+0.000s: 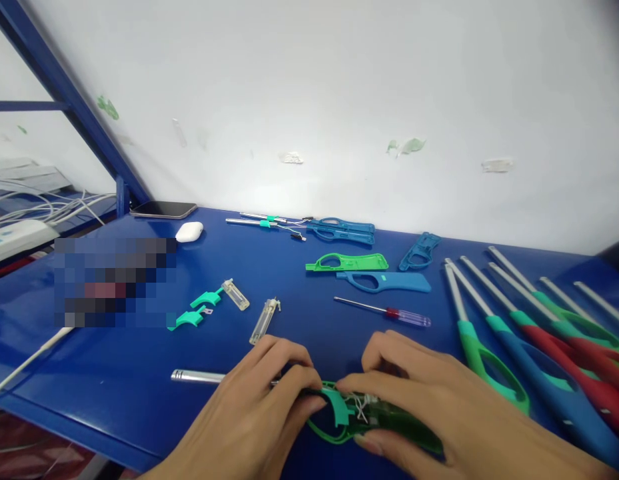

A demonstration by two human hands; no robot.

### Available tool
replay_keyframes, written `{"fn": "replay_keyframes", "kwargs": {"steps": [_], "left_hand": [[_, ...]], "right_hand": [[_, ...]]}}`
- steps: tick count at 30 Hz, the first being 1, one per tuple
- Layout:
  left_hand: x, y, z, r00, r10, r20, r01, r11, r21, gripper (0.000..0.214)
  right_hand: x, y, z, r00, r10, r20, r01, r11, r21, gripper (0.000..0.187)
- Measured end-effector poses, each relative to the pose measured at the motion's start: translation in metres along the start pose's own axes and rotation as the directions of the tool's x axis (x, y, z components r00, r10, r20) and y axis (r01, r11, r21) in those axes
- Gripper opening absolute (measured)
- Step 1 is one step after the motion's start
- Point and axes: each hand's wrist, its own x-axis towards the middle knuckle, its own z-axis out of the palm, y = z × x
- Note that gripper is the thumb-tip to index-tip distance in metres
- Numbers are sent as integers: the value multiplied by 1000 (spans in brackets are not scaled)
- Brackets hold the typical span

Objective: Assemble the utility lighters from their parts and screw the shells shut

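Blue counter [124, 363] space meets a scuffed white wall [309, 80] along its back edge. Toward the near edge, a green lighter casing [333, 438] sits between both hands. The left hand [266, 400] pinches its front with thumb and fingers, beside the teal trigger [343, 410]; the right hand [419, 387] has thumb and fingertips closed around its handle.

This piece looks partway between whole and loose: trigger, thin wires [360, 407] and metal barrel [196, 377] appear to be in place, yet the upper side lies open, with no second shell over it. Toward the right edge, a row of utility lighters [539, 360] in green, blue and red look complete.

Farther in lie a screwdriver [409, 317], two clear fuel tanks [263, 322] and two loose teal triggers [190, 319], all unassembled. Beyond them are a bright green shell [356, 262] and a blue shell [404, 283], then darker blue shells [342, 230] and wired barrels [252, 223] near the back edge. An earbud case [189, 232] and a phone [164, 210] occupy the far left corner.
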Motion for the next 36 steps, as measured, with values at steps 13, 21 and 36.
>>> {"fn": "replay_keyframes", "kwargs": {"steps": [13, 21, 36], "left_hand": [[-2, -2, 3, 998, 54, -23, -53, 998, 40, 26], [-3, 2, 2, 996, 89, -2, -88, 986, 141, 35], [-7, 0, 7, 998, 64, 19, -65, 993, 97, 30]], "right_hand": [[2, 6, 9, 997, -70, 30, 70, 998, 3, 31], [-1, 12, 19, 995, -97, 31, 98, 995, -32, 38], [3, 6, 3, 965, -253, -74, 234, 952, -199, 21]]}}
